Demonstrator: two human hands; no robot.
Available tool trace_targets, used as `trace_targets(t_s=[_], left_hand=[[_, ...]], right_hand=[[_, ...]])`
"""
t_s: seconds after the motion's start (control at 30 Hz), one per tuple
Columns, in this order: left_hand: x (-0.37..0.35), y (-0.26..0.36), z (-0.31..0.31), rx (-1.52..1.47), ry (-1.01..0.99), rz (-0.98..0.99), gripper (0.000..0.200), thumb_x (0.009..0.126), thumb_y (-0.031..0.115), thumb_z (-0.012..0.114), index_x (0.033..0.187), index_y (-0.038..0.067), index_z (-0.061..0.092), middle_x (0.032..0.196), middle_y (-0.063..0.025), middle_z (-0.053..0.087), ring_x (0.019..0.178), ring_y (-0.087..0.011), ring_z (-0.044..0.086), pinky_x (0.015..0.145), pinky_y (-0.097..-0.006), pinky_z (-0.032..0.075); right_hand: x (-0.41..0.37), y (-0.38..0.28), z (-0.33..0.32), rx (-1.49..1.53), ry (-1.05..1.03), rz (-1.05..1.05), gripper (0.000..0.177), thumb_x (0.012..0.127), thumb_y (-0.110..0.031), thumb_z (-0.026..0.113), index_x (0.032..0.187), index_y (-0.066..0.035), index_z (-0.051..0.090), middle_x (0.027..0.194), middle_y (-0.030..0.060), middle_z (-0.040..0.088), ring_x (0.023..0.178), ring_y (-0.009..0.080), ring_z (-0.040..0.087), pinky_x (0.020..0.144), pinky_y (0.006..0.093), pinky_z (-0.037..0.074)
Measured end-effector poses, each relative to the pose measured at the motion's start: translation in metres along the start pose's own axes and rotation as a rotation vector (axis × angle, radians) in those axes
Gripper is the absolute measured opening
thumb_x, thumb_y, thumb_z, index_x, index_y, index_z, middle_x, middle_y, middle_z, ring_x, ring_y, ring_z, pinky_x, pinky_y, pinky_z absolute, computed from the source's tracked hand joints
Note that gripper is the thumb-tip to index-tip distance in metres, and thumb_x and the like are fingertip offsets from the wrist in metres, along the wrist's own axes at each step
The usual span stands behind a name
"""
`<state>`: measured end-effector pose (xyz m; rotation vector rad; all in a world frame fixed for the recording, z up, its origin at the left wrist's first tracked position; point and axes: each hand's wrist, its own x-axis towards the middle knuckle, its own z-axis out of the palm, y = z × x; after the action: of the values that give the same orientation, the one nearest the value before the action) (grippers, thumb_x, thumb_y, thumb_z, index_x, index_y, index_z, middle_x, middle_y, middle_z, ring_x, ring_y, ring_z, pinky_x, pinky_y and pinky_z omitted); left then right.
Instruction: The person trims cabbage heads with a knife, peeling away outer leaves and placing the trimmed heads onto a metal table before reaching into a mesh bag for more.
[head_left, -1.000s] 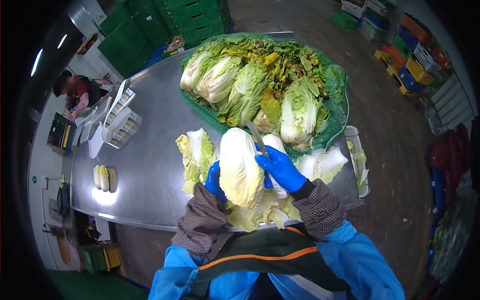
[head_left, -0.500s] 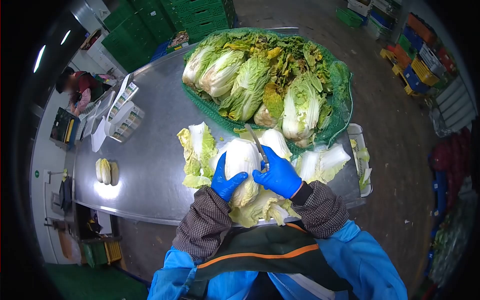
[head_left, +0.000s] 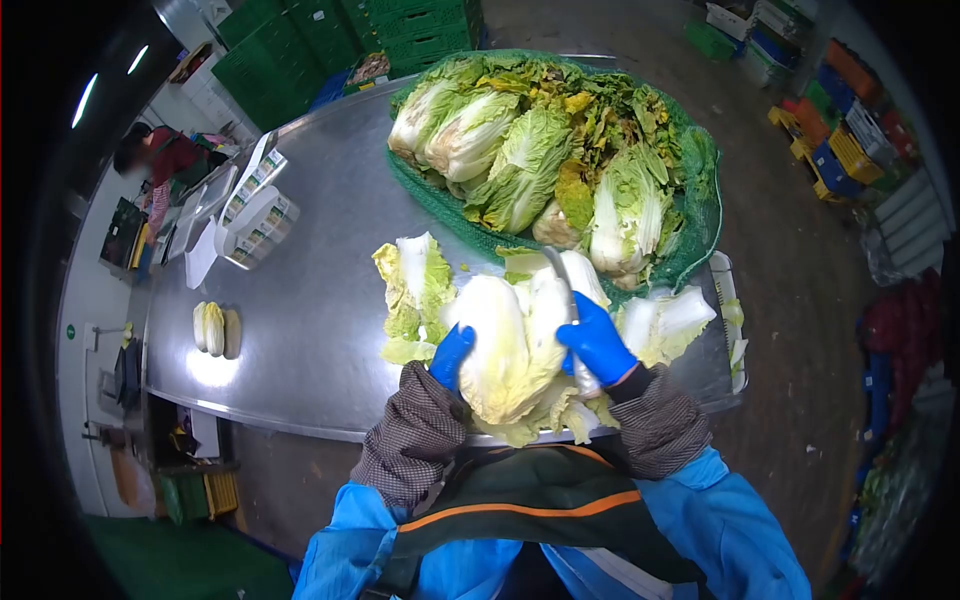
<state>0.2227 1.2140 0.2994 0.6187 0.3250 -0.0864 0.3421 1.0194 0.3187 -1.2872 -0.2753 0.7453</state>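
Note:
A pale, trimmed napa cabbage (head_left: pixel 488 345) is upright before me at the table's near edge. My left hand (head_left: pixel 453 357), in a blue glove, grips its left side. In my gloved right hand (head_left: pixel 598 345) is a knife (head_left: pixel 557 268), its curved blade pointing up and away and its light handle showing below the fist. That hand is at the cabbage's right side, where a white outer leaf (head_left: pixel 546 322) stands out from the head. Loose leaves lie around: a yellow-green one (head_left: pixel 425 280) at left, a white one (head_left: pixel 668 325) at right, others underneath.
A green net sack (head_left: pixel 450 215) full of untrimmed napa cabbages (head_left: pixel 525 172) lies across the far side of the metal table (head_left: pixel 320 310). A white crate (head_left: pixel 738 377) stands at the right edge. Small cabbages (head_left: pixel 209 328) and a label holder (head_left: pixel 262 225) are at left. A person (head_left: pixel 170 160) works beyond.
The cabbage has turned and an outer leaf now stands out on its right. My right hand has moved right with the knife, and the whole view has shifted slightly.

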Motion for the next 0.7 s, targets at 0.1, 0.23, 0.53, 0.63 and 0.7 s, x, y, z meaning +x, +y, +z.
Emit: trace_targets(t_s=[0.1,0.23,0.53,0.63,0.7], left_hand=[[-0.016,0.026,-0.003,-0.250,-0.235,-0.068,0.079,0.087,0.049,0.055,0.146,0.009,0.021,0.144,-0.0225,0.032,0.125,-0.0373,0.042,0.103,-0.0497,0.038],[-0.033,0.063,-0.025,-0.129,-0.350,0.023,0.084,0.085,0.056,0.054,0.147,0.011,0.020,0.145,-0.0212,0.032,0.126,-0.0365,0.042,0.104,-0.0498,0.037],[-0.039,0.108,-0.058,-0.209,-0.081,0.000,0.071,0.094,0.060,0.030,0.143,0.009,0.030,0.138,-0.0162,0.043,0.124,-0.0303,0.045,0.107,-0.0440,0.034],[-0.064,0.127,-0.101,-0.170,-0.052,-0.096,0.072,0.091,0.055,0.043,0.143,0.007,0.030,0.135,-0.0177,0.046,0.120,-0.0321,0.049,0.104,-0.0452,0.038],[-0.080,0.130,-0.126,-0.193,-0.015,-0.126,0.072,0.090,0.052,0.048,0.142,0.006,0.030,0.133,-0.0189,0.048,0.118,-0.0329,0.051,0.103,-0.0455,0.039]], right_hand=[[-0.017,-0.019,-0.007,-0.100,-0.097,-0.024,0.054,0.080,-0.010,0.059,0.131,0.001,0.043,0.107,0.0070,0.057,0.090,0.0140,0.056,0.077,0.0287,0.048],[-0.007,-0.020,-0.009,-0.221,0.105,0.001,0.057,0.085,-0.015,0.063,0.136,-0.002,0.041,0.107,0.0060,0.060,0.092,0.0138,0.059,0.081,0.0272,0.049],[0.043,-0.006,0.171,-0.139,-0.083,0.077,0.048,0.088,-0.030,0.065,0.127,-0.005,0.051,0.078,0.0011,0.057,0.058,0.0067,0.053,0.046,0.0203,0.043],[0.052,-0.003,0.200,-0.237,-0.090,0.138,0.046,0.089,-0.030,0.063,0.126,-0.005,0.052,0.078,0.0017,0.057,0.059,0.0080,0.055,0.046,0.0215,0.045],[0.063,0.017,0.217,-0.167,-0.165,0.146,0.046,0.089,-0.031,0.063,0.126,-0.005,0.051,0.080,0.0041,0.059,0.063,0.0085,0.057,0.046,0.0215,0.045]])
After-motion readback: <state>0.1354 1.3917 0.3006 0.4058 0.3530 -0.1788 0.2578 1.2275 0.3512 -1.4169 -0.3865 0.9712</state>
